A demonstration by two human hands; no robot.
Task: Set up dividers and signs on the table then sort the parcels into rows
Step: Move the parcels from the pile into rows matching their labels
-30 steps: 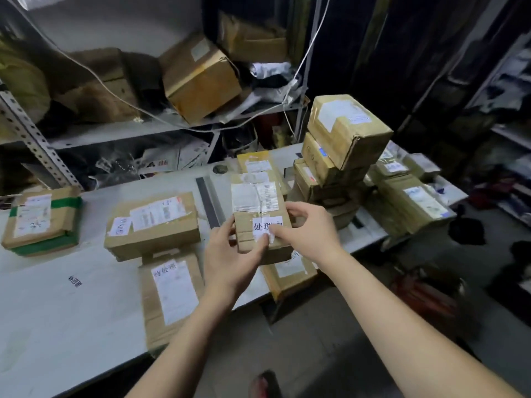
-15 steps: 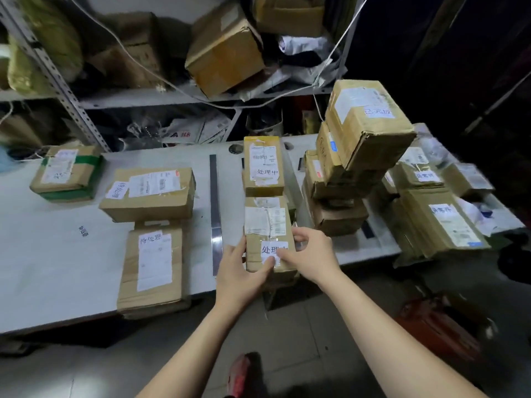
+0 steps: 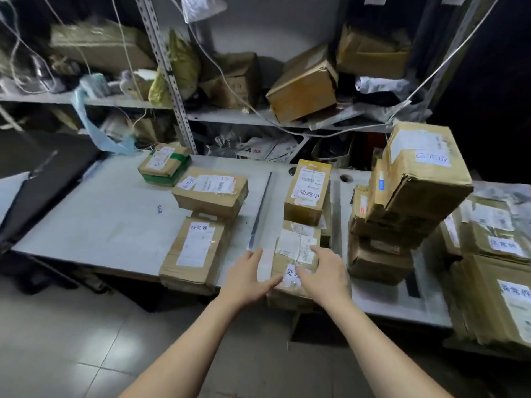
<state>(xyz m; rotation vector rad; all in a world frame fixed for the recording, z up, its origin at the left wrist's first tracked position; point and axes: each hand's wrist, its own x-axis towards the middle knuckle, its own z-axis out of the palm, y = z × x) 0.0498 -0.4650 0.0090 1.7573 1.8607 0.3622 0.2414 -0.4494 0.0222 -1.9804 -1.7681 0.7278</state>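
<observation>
Cluttered metal shelves (image 3: 230, 114) stand behind a white tabletop (image 3: 115, 225). At its front edge lies a small brown cardboard parcel with white labels (image 3: 293, 245), just right of a dark flat divider strip (image 3: 260, 208). I see my left hand (image 3: 247, 278) open, fingers straight, against the parcel's left side. My right hand (image 3: 324, 271) lies flat and relaxed on its top. Another labelled brown parcel (image 3: 307, 191) sits directly behind it.

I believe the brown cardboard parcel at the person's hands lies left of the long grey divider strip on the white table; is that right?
Not quite: in the head view, the brown cardboard parcel lies right of the long grey divider strip on the white table, not left.
</observation>
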